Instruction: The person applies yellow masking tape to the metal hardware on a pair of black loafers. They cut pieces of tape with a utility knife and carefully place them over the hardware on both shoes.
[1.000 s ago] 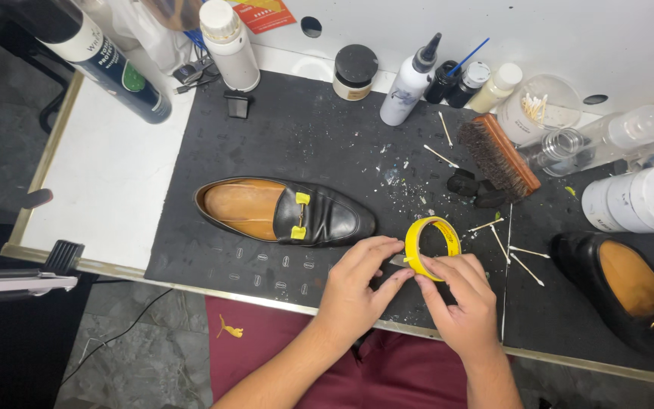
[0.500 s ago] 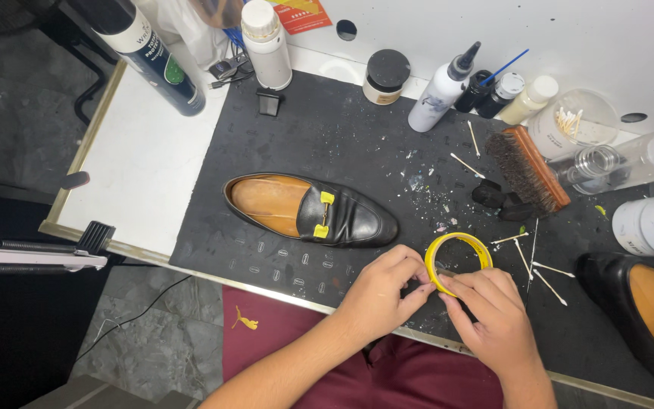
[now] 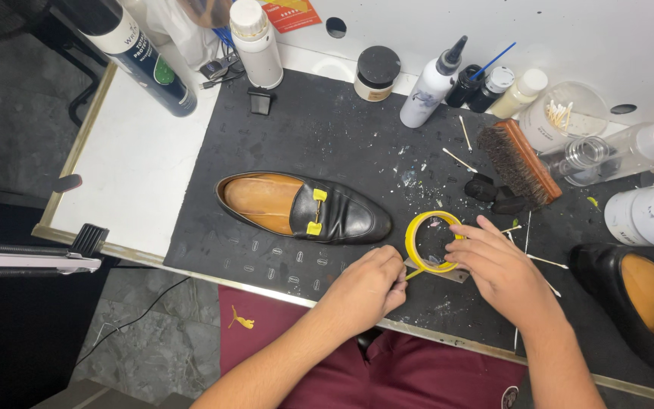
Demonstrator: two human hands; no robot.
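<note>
A roll of yellow tape (image 3: 422, 229) stands on the black mat (image 3: 319, 144) near the front edge. My right hand (image 3: 493, 265) holds the roll from the right, fingers on its rim. My left hand (image 3: 370, 284) pinches the loose yellow tape end just left of the roll. A black loafer (image 3: 300, 207) with a tan lining lies on its side to the left of the roll, with yellow tape pieces on its metal buckle.
A second black loafer (image 3: 641, 303) lies at the right edge. At the back stand bottles (image 3: 433, 79), a jar (image 3: 377, 73), a spray can (image 3: 134, 53), a wooden brush (image 3: 520, 163) and a plastic cup of cotton swabs (image 3: 562, 113). Loose swabs lie near my right hand.
The view has shifted a little. My left hand has drawn back from the roll toward the front edge, pulling a short strip of tape out. My right hand stays on the roll.
</note>
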